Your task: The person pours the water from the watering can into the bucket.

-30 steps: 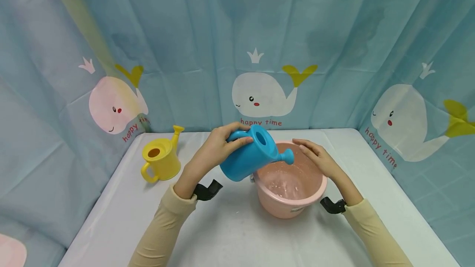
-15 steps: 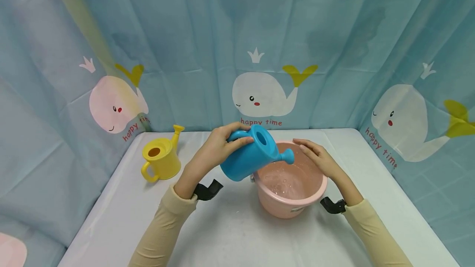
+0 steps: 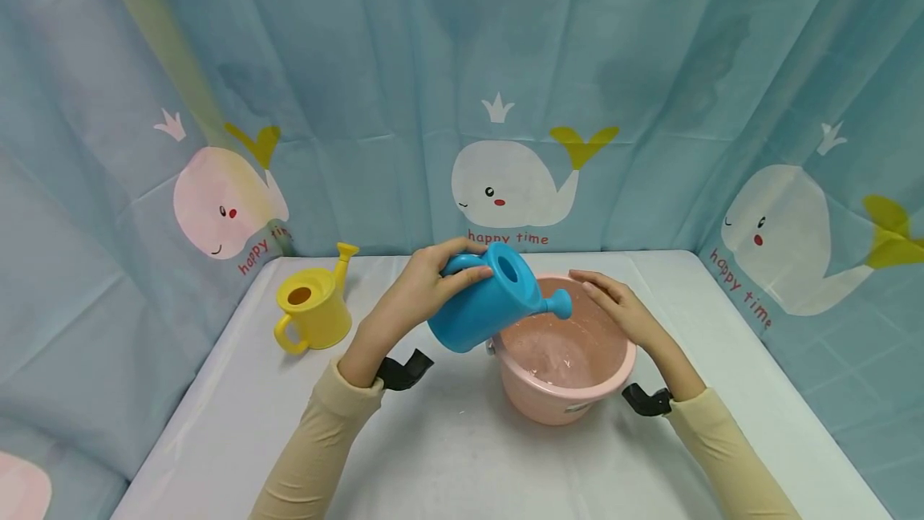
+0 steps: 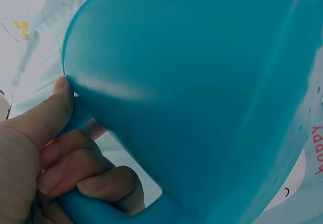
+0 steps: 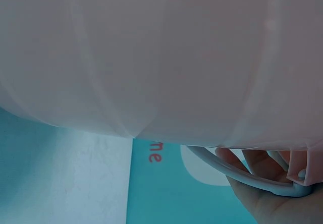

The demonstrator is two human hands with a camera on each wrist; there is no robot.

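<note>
1. Blue watering can (image 3: 482, 299) is held tilted above the left rim of the pink bucket (image 3: 563, 400), its spout (image 3: 557, 307) pointing right over the bucket's opening.
2. Left hand (image 3: 422, 287) comes in from the near left; its fingers (image 4: 75, 171) are curled through the can's handle and the thumb presses the can's upper edge, as the left wrist view shows.
3. Right hand (image 3: 617, 303) lies on the bucket's far right rim, fingers stretched fairly flat along the edge; the right wrist view shows its fingertips (image 5: 252, 158) by the bucket's grey bail handle (image 5: 237, 176).
4. Water (image 3: 559, 351) with light ripples sits in the bottom of the bucket.
5. Yellow watering can (image 3: 314, 311) stands upright at the far left of the table, well apart from the hands.
6. White table (image 3: 447, 448) carries everything; the bucket stands near its middle.
7. Blue curtain (image 3: 404, 62) printed with white whales and "happy time" closes in the far side and both flanks.
</note>
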